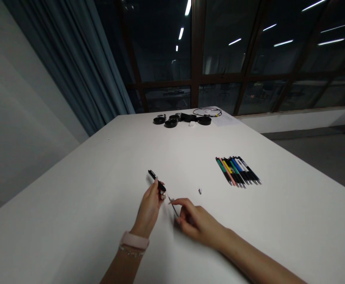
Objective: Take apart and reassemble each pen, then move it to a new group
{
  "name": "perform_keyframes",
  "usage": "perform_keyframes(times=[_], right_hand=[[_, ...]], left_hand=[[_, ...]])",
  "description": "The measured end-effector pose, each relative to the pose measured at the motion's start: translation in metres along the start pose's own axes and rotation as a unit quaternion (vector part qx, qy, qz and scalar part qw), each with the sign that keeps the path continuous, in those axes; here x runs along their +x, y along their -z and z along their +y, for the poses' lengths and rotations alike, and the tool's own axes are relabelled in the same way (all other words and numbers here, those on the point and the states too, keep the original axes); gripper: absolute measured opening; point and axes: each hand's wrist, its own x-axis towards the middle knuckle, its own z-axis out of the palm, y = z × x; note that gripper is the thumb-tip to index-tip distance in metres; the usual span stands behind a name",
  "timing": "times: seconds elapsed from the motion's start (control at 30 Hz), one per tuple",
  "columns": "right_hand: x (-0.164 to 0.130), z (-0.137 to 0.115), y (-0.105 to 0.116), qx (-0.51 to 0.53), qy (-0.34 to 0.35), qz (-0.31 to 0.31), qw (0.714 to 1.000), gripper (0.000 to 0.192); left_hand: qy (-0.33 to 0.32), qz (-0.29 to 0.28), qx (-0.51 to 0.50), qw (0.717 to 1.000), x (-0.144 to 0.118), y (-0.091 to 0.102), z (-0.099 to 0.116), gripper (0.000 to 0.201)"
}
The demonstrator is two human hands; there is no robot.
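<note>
Held in my left hand [150, 203] is a black pen barrel [157, 181], slanting away to the upper left with its clip end farthest from me. My right hand [194, 221] is closed around a thin dark pen refill [174, 208], its far end close to the open end of the barrel. Whether refill and barrel touch, I cannot tell. A small silver cone-shaped pen tip [200, 191] lies on the white table just beyond my right hand, apart from both hands.
Several pens [237, 171] in mixed colours lie side by side at the right of the table [101, 189]. Farther back are black round rolls [171, 123], a coiled black cable [207, 109] and paper [227, 120]. A blue curtain [83, 59] and dark windows stand behind.
</note>
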Motion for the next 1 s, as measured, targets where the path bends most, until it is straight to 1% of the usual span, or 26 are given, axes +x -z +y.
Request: perform_keyframes(times=[0.13,0.2,0.27,0.47,0.67,0.73,0.8,0.9,1.0], right_hand=[[0.003,0.001,0.0,0.108,-0.039,0.039,0.993,0.042],[0.003,0.001,0.001,0.139,-0.044,0.056,0.988,0.04],[0.002,0.0,0.001,0.144,-0.042,0.057,0.987,0.04],[-0.001,0.001,-0.001,0.133,-0.033,0.023,0.99,0.043],[0.001,0.001,-0.003,0.159,-0.048,0.037,0.985,0.04],[0.002,-0.001,-0.003,0.193,-0.067,0.049,0.978,0.039],[0.004,-0.003,-0.002,0.245,-0.093,0.056,0.963,0.04],[0.008,-0.004,0.0,0.313,-0.123,0.052,0.94,0.045],[0.012,-0.001,0.002,0.347,-0.134,0.053,0.927,0.05]], left_hand=[[-0.014,-0.022,0.025,0.999,0.0,0.002,-0.003,0.051],[-0.016,-0.021,0.024,0.999,0.0,0.002,-0.003,0.051],[-0.015,-0.016,0.012,1.0,0.001,0.002,-0.002,0.051],[-0.009,0.005,-0.011,1.0,0.0,0.001,0.002,0.053],[0.001,-0.01,0.006,1.0,-0.002,-0.001,0.0,0.054],[-0.002,-0.015,0.006,1.0,-0.002,0.0,0.0,0.053],[-0.007,-0.016,0.007,1.0,-0.002,0.002,-0.001,0.052],[-0.006,-0.018,0.008,1.0,-0.001,0.003,-0.001,0.05],[-0.002,-0.031,0.023,0.999,-0.004,0.001,0.0,0.048]])
